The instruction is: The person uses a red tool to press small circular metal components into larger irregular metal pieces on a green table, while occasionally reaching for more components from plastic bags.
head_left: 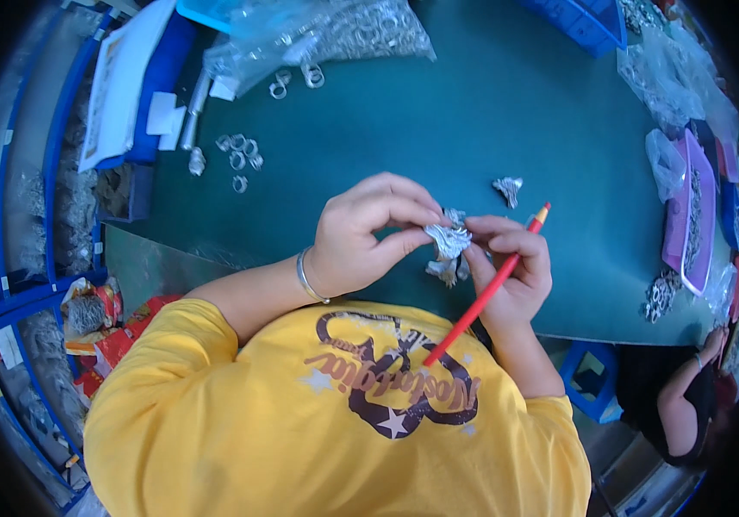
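Note:
My left hand [361,226] pinches a silver, ridged metal ornament [449,242] between thumb and fingertips. On the other side of the ornament, the thumb and finger of my right hand [517,269] close on it too. A red pencil [481,302] lies slantwise through my right hand, its tip pointing up and away from me. More silver metal shows just behind and below the held ornament; whether it is part of the same piece I cannot tell. Beyond the pencil tip, a similar silver piece [507,191] rests on the green tabletop [404,129].
Several silver rings [238,160] lie at the left, beside a metal rod [193,121]. A clear bag of rings [361,33] sits at the far side. A purple tray [690,215] stands at the right, near a chain-like metal heap [662,295]. Another person's arm [684,405] shows at the lower right.

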Demonstrator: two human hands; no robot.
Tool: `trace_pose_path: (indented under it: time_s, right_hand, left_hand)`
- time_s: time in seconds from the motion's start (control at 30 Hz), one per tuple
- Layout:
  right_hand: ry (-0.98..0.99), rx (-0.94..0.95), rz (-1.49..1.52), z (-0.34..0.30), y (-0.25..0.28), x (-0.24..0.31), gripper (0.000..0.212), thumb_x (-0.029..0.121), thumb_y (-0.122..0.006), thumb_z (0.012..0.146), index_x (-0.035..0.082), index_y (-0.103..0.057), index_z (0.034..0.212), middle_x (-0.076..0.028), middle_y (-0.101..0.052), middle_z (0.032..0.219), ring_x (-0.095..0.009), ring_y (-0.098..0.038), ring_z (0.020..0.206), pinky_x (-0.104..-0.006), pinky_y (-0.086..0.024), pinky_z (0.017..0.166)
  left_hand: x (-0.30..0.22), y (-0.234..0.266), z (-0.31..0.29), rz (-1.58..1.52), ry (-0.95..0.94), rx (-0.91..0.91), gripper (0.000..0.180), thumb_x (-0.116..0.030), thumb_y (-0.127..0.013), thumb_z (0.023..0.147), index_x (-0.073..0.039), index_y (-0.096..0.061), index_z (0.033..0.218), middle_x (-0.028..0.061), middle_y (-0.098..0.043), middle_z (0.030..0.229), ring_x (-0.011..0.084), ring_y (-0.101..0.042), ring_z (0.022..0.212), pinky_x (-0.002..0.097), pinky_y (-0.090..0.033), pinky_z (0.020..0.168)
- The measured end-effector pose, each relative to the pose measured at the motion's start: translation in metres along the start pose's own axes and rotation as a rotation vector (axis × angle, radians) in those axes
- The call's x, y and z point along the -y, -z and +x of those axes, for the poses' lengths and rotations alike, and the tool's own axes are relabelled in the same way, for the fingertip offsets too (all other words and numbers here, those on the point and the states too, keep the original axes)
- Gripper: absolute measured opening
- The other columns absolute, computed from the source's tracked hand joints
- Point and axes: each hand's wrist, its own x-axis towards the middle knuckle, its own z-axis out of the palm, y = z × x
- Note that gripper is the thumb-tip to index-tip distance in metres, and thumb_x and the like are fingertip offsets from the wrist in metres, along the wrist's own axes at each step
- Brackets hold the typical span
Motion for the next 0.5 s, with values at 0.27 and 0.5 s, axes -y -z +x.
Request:
trace_pose_path:
  time_s: [0.27,0.5]
  right_hand:
    - [-0.124,-0.198,0.054,0.005,0.010,0.005,0.019,-0.012,-0.055,0.082,0.002,-0.044,0.089,-0.018,-0.059,0.099,-0.019,-0.062,0.085,-0.0276,-0.053,0.076]
    - [-0.097,-0.284,0.063,0.003,0.020,0.003,0.018,-0.010,-0.055,0.082,0.003,-0.044,0.088,-0.016,-0.060,0.096,-0.016,-0.061,0.081,-0.0257,-0.052,0.073]
  left_hand:
    - [-0.103,0.082,0.152,0.422,-1.065,-0.569,0.016,0.008,-0.058,0.081,0.005,-0.055,0.096,0.0135,-0.062,0.088,0.0194,-0.064,0.071,0.0274,-0.054,0.066]
    - [-0.128,0.155,0.252,0.924,-0.436,-0.299,0.028,-0.009,-0.063,0.082,0.000,-0.063,0.109,0.0057,-0.068,0.094,0.0111,-0.061,0.087,0.0246,-0.047,0.080]
